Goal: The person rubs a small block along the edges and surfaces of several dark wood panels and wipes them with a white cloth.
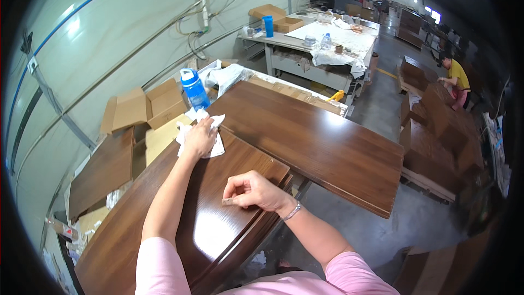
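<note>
My left hand reaches to the far end of a glossy dark brown wooden panel, its fingers closed on a crumpled white cloth. Nearer me, above the same stack of panels, my right hand is curled in a pinch. Between thumb and fingers it holds a small flat greyish-brown piece, too small to name further. A second brown panel lies beyond and to the right, at an angle to the stack. A blue water bottle stands just past the cloth.
Open cardboard boxes sit along the wall at left. Farther back, a white worktable carries a blue cup and clutter. A yellow-handled tool lies behind the second panel. At right, a person sits beside brown panels.
</note>
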`<action>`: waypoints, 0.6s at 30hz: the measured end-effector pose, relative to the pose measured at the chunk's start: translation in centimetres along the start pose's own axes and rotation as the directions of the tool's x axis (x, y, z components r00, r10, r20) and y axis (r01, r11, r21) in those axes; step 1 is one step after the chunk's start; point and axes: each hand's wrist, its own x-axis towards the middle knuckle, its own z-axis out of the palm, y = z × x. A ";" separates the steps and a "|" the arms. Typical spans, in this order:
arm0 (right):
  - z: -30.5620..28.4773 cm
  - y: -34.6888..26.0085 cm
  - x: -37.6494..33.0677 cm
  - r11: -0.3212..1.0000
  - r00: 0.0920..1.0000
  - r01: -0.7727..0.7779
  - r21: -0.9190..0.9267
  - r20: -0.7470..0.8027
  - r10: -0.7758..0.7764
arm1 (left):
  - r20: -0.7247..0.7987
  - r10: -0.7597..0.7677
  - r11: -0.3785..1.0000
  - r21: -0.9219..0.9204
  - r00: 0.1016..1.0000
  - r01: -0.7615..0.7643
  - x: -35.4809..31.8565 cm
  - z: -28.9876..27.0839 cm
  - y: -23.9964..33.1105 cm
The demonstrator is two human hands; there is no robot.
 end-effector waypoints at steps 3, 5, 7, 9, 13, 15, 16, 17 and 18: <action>0.1 -0.6 -0.4 0.998 1.000 -0.016 0.056 -0.019 0.018 | 0.076 -0.084 0.996 -0.016 0.994 0.085 -0.8 -1.6 -0.2; 0.2 -0.6 -0.1 0.999 1.000 -0.024 0.047 -0.004 0.024 | -0.028 -0.086 0.996 0.035 0.996 0.087 -2.2 -1.4 -2.7; 0.5 -0.8 0.0 0.995 0.999 0.009 0.103 -0.042 -0.005 | -0.015 -0.121 0.992 0.026 0.993 0.121 -3.9 -2.0 -4.4; 0.3 -0.7 -0.1 0.995 0.997 0.005 0.104 -0.074 0.003 | -0.019 -0.168 0.985 0.035 0.986 0.168 -6.4 -2.8 -6.1; -0.2 -0.9 -0.3 0.989 0.994 0.016 0.146 -0.110 0.000 | -0.039 -0.222 0.974 0.028 0.974 0.223 -11.8 -5.7 -8.7; 0.8 -1.2 -0.3 0.983 0.984 0.067 0.170 -0.176 -0.037 | -0.072 -0.290 0.956 0.035 0.954 0.293 -15.7 -7.2 -10.7; 1.1 -1.6 -0.4 0.987 0.981 0.054 0.150 -0.191 -0.025 | -0.075 -0.341 0.939 0.022 0.937 0.344 -17.6 -8.0 -12.0; 0.9 -0.8 0.1 0.993 0.970 0.043 0.113 -0.241 -0.015 | -0.077 -0.394 0.918 0.010 0.916 0.396 -19.6 -8.7 -13.5; 1.1 -0.7 0.4 0.994 0.958 0.036 0.106 -0.287 -0.004 | -0.116 -0.379 0.922 0.037 0.918 0.385 -22.3 -9.3 -15.5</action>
